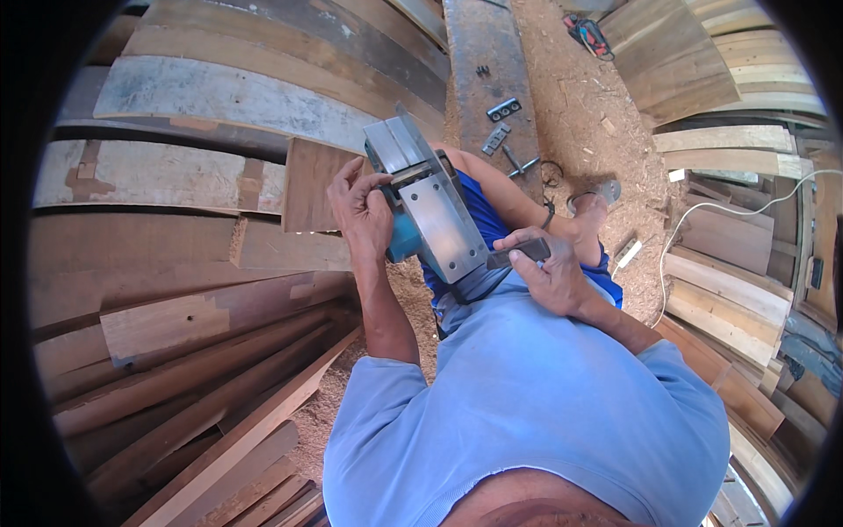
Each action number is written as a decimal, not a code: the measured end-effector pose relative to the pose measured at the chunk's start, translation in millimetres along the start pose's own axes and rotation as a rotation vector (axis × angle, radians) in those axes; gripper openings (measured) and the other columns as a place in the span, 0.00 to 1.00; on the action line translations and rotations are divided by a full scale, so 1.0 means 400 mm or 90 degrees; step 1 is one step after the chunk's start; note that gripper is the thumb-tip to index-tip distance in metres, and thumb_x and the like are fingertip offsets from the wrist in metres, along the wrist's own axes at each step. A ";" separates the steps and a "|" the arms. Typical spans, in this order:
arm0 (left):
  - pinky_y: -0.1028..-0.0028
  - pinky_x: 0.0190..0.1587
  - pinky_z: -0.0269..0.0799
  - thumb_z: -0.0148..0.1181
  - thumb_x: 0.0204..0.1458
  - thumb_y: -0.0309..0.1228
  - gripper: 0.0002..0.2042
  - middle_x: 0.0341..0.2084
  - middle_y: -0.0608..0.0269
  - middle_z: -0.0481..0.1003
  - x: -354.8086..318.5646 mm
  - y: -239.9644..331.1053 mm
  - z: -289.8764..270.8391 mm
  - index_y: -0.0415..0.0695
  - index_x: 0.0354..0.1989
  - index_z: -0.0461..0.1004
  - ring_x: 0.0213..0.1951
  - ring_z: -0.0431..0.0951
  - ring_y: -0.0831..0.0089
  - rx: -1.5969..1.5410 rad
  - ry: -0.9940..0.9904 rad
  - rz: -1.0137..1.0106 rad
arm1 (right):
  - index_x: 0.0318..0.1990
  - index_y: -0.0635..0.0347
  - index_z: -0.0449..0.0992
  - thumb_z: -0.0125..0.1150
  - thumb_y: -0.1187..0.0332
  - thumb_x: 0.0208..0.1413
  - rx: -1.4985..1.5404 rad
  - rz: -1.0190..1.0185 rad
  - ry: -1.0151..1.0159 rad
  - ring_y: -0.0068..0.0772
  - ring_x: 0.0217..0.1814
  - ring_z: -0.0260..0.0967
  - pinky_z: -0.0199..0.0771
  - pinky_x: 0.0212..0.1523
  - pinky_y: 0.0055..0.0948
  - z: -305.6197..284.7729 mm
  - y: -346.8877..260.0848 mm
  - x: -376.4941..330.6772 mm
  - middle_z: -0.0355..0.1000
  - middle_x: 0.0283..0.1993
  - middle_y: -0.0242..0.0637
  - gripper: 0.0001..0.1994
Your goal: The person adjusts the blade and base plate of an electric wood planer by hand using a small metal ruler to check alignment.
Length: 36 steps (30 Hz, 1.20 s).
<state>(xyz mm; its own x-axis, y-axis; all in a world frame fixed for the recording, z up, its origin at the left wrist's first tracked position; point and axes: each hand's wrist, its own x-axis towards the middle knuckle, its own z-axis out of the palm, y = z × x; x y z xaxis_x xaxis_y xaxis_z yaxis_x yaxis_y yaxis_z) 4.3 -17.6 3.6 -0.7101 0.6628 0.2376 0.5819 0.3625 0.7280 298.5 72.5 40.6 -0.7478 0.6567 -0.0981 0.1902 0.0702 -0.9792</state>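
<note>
An electric planer rests on my lap with its metal sole facing up and its teal body showing at the side. My left hand is at its left edge, fingers bent and fingertips against the blade slot between the two sole plates. What the fingertips pinch there is too small to make out. In my right hand is a dark bar-shaped piece, thumb on top, by the planer's near right corner. Whether this piece belongs to the planer cannot be seen.
Ahead on a dark plank lie a metal part with round holes, a grey metal piece and a T-shaped tool. Boards are stacked on both sides. A white cable runs at right to a power strip. Shavings cover the floor.
</note>
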 end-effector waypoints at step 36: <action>0.57 0.63 0.70 0.52 0.49 0.17 0.17 0.57 0.50 0.77 0.005 -0.002 0.003 0.47 0.35 0.88 0.58 0.74 0.53 -0.044 0.012 -0.013 | 0.50 0.66 0.81 0.62 0.72 0.63 -0.057 -0.094 0.068 0.24 0.37 0.75 0.75 0.41 0.28 -0.035 -0.001 0.043 0.80 0.36 0.37 0.11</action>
<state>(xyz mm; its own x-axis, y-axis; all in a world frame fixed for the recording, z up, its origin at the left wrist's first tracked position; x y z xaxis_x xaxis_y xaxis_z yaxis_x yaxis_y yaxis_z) 2.9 -15.7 2.8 -0.7292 0.6433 0.2333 0.5385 0.3291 0.7757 294.5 94.1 41.9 -0.7014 0.7094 0.0693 0.1423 0.2346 -0.9616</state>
